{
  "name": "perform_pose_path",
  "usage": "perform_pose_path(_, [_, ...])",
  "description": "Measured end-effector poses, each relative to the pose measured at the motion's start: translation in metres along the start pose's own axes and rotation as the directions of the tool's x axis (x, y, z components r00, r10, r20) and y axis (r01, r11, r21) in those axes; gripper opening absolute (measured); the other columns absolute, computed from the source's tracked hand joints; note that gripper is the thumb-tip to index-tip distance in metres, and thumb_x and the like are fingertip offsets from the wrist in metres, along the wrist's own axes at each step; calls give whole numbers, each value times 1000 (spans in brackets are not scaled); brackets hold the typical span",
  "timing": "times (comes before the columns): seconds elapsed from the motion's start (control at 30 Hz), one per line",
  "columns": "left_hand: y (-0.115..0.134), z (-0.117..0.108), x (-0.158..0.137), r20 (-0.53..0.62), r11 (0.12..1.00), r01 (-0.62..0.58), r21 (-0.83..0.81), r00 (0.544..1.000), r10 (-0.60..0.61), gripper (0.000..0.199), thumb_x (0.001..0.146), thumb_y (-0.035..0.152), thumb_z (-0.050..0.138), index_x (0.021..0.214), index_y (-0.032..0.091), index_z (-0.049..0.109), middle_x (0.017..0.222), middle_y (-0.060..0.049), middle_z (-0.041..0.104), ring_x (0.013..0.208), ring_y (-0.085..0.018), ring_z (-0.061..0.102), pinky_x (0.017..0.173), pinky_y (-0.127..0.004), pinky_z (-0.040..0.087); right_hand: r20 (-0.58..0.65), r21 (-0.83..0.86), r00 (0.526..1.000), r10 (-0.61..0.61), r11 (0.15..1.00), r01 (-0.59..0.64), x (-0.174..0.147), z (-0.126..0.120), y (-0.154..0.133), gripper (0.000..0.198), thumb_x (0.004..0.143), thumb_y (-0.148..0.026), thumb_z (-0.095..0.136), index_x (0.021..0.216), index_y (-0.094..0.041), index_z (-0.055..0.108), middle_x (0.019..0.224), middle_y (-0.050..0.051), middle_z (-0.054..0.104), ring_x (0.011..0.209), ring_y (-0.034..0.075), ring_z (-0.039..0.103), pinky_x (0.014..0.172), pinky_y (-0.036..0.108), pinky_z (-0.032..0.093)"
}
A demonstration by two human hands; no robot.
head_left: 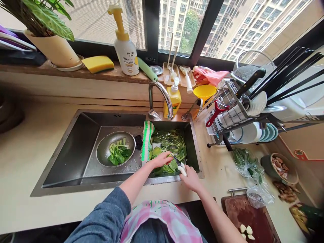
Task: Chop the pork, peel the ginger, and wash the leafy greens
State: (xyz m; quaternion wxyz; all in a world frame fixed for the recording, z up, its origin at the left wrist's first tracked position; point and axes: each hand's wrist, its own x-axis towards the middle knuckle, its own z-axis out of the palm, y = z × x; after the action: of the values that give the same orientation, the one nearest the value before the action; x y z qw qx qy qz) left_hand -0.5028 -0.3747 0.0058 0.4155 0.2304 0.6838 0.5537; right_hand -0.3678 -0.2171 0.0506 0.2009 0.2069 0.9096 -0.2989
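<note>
Over the right basin of the sink, my right hand is closed around the white handle of a small knife. Its narrow blade points up and left, towards my left hand. The fingers of my left hand are pinched together near the blade tip on what looks like a stalk of leafy greens, mostly hidden. Below both hands, more leafy greens lie in water. In the left basin, a metal colander bowl holds cut greens.
A green-and-white striped cloth hangs over the divider. The faucet arches behind the right basin, beside a yellow soap bottle. On the right stand a dish rack and a cutting board with garlic cloves.
</note>
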Motion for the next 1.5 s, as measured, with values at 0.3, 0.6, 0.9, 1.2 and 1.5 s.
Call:
perform_pose_path(0.3, [-8,8,-5,34,983,-11,184,999,5,17,83,34,43,79,18,48,61,5,44,57,-11,40,55,-23,33,80,41,997,23,999,-26,-19,-1,1,23,69,-22,50,91,-19,54,83,5,61,72,17,52,59,23,29])
perform_pose_path(0.6, [-18,21,0,19,975,27,220,999,-32,21,81,36,44,70,19,42,60,5,43,57,-11,38,55,-24,31,48,-16,998,33,999,-32,-20,11,13,6,71,-20,49,74,-18,54,68,2,60,60,13,48,53,23,24])
perform_pose_path(0.9, [-20,4,9,-192,992,99,-84,975,-113,24,73,34,58,89,17,51,71,4,49,61,-9,48,60,-23,38,-181,-140,934,309,932,-335,-28,-28,96,45,81,-43,42,114,-15,51,94,13,63,85,25,60,69,32,40])
perform_pose_path(1.2, [-21,-14,38,-280,761,158,-629,868,-411,27,76,24,58,101,18,48,66,5,49,54,-7,46,60,-23,41,-468,-116,880,-81,993,30,12,-26,80,62,77,-54,51,122,-11,46,118,21,52,113,32,47,93,46,37])
perform_pose_path(1.5, [-59,-8,80,-493,740,1,-672,745,-449,31,83,44,50,92,15,57,79,-1,59,72,-11,54,71,-24,42,59,457,940,-336,846,274,181,56,-28,56,66,-35,65,117,-21,47,75,-2,59,63,13,54,65,26,46])
